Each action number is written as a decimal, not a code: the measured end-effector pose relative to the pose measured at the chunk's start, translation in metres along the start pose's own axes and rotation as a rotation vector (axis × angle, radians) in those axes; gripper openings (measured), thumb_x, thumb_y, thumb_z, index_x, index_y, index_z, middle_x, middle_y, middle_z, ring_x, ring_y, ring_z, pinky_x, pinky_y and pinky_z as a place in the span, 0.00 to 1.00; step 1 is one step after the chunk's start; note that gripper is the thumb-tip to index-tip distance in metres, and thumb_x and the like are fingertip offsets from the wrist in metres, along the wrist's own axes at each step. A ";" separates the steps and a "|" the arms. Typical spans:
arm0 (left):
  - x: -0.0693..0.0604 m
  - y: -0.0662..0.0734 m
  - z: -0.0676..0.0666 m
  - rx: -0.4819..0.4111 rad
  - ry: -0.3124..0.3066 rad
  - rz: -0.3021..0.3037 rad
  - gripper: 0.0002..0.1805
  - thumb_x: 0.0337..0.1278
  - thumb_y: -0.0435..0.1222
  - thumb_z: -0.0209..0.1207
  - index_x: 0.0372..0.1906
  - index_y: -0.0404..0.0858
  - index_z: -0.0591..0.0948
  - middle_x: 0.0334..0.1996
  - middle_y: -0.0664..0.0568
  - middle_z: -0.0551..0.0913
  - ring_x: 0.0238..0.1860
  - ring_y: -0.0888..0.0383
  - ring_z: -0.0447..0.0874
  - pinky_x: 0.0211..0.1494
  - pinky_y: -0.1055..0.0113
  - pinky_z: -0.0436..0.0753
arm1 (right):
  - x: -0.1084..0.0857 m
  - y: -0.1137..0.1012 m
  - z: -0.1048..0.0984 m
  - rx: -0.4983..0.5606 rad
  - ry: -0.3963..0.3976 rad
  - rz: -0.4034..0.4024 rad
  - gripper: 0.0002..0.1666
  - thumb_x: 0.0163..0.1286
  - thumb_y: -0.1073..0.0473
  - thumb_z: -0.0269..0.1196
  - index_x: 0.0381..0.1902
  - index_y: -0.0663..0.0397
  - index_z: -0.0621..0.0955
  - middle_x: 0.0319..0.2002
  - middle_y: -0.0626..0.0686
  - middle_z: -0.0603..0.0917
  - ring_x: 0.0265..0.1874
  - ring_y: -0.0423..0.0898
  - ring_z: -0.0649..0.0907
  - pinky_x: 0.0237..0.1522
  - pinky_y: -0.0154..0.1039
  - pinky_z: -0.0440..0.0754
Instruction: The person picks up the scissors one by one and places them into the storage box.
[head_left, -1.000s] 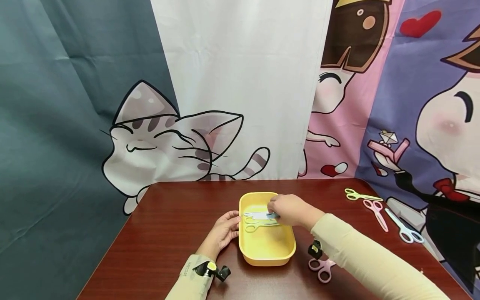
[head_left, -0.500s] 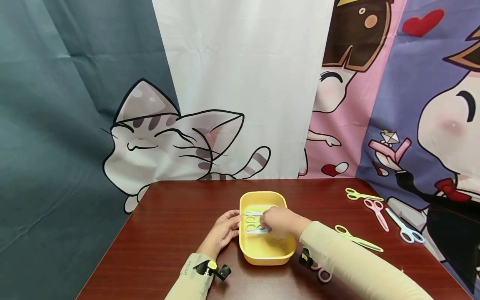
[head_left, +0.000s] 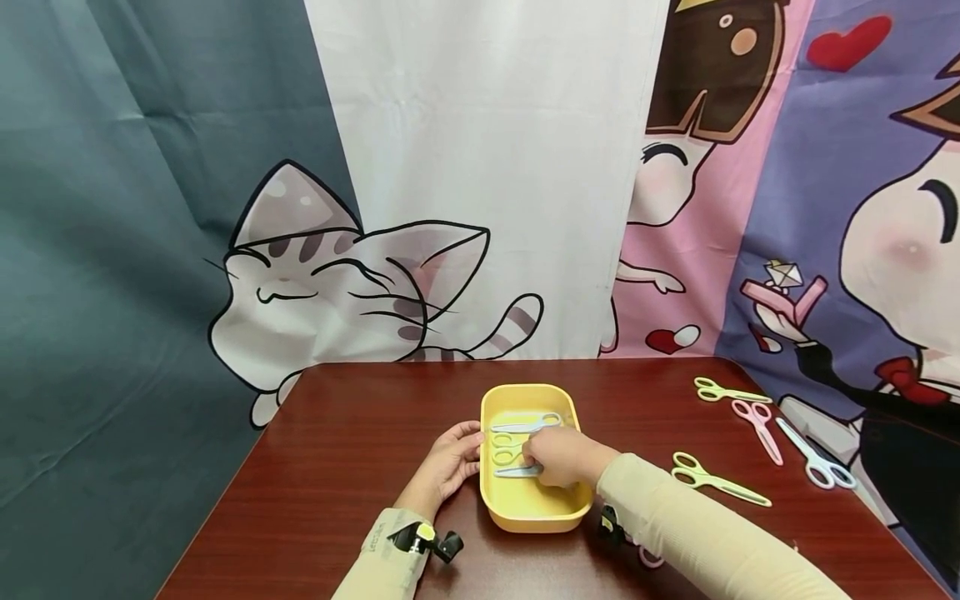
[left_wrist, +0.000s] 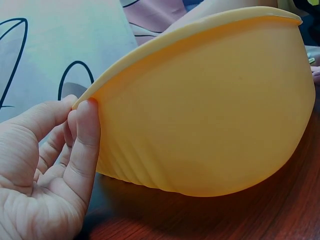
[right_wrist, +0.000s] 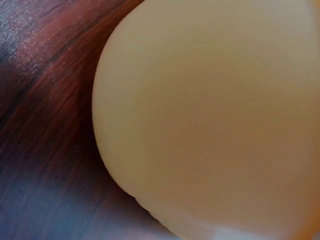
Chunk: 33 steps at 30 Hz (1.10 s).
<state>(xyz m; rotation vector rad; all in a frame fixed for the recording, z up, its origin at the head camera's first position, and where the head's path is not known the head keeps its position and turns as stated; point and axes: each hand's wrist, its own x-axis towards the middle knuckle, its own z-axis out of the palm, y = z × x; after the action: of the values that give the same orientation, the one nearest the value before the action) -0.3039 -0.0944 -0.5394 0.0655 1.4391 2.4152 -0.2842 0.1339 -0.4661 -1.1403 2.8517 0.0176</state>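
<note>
In the head view the left hand [head_left: 448,465] is at the left side of the yellow tray [head_left: 531,525]. Its thumb and fingers pinch the rim in the left wrist view, where the hand [left_wrist: 55,160] is beside the tray wall [left_wrist: 210,110]. Inside the tray, the right hand [head_left: 558,455] has curled fingers round a pair of blue scissors [head_left: 516,472], whose handles it hides. Farther back lie other blue scissors [head_left: 525,427], then green scissors [head_left: 506,455], partly covered by that hand. The right wrist view shows the tray's outer wall [right_wrist: 200,120], no fingers.
Right of the tray, green scissors [head_left: 720,482] lie on the dark red table [head_left: 360,433]. Farther right are more green scissors [head_left: 729,391], pink scissors [head_left: 759,429] and blue scissors [head_left: 813,458]. A pink handle [head_left: 649,558] shows beside the right sleeve. A printed cloth hangs behind.
My right hand has moved nearer within the tray, and a blue blade now shows on the near side of the green scissors. The sleeve has uncovered green scissors on the table. The left hand stays put.
</note>
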 end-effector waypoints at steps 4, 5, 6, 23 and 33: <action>-0.001 0.001 -0.001 -0.003 0.004 -0.001 0.09 0.69 0.26 0.56 0.48 0.39 0.75 0.33 0.52 0.83 0.24 0.65 0.82 0.27 0.72 0.84 | 0.002 0.001 0.004 -0.017 0.037 -0.022 0.10 0.55 0.63 0.70 0.27 0.46 0.78 0.24 0.40 0.70 0.24 0.38 0.68 0.28 0.32 0.70; -0.001 0.001 0.000 -0.002 0.004 -0.001 0.09 0.69 0.26 0.56 0.48 0.39 0.75 0.33 0.52 0.83 0.24 0.65 0.82 0.27 0.72 0.84 | 0.002 0.002 0.005 -0.019 0.043 -0.027 0.10 0.55 0.63 0.70 0.27 0.46 0.78 0.24 0.40 0.70 0.24 0.38 0.68 0.28 0.32 0.70; -0.001 0.001 0.000 -0.002 0.005 -0.001 0.09 0.69 0.26 0.56 0.49 0.39 0.75 0.33 0.53 0.83 0.24 0.65 0.82 0.27 0.72 0.84 | 0.002 0.003 0.005 -0.020 0.047 -0.032 0.10 0.55 0.63 0.70 0.27 0.46 0.78 0.24 0.40 0.70 0.24 0.38 0.68 0.28 0.31 0.70; -0.001 0.002 0.002 -0.007 -0.001 -0.007 0.09 0.69 0.26 0.56 0.48 0.39 0.75 0.33 0.53 0.84 0.24 0.65 0.82 0.27 0.72 0.84 | 0.006 0.007 0.005 0.039 0.033 -0.038 0.08 0.60 0.64 0.69 0.28 0.49 0.79 0.24 0.40 0.71 0.25 0.38 0.69 0.32 0.31 0.73; 0.000 0.001 0.000 -0.016 -0.007 -0.006 0.09 0.69 0.26 0.56 0.47 0.41 0.75 0.32 0.53 0.83 0.24 0.65 0.82 0.27 0.72 0.84 | 0.005 0.006 0.006 0.050 0.047 -0.025 0.08 0.59 0.63 0.71 0.34 0.48 0.81 0.29 0.41 0.75 0.27 0.38 0.73 0.36 0.33 0.78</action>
<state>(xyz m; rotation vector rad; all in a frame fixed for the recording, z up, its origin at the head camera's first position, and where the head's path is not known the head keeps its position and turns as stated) -0.3039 -0.0944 -0.5385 0.0649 1.4148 2.4189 -0.2921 0.1351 -0.4724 -1.1818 2.8606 -0.0818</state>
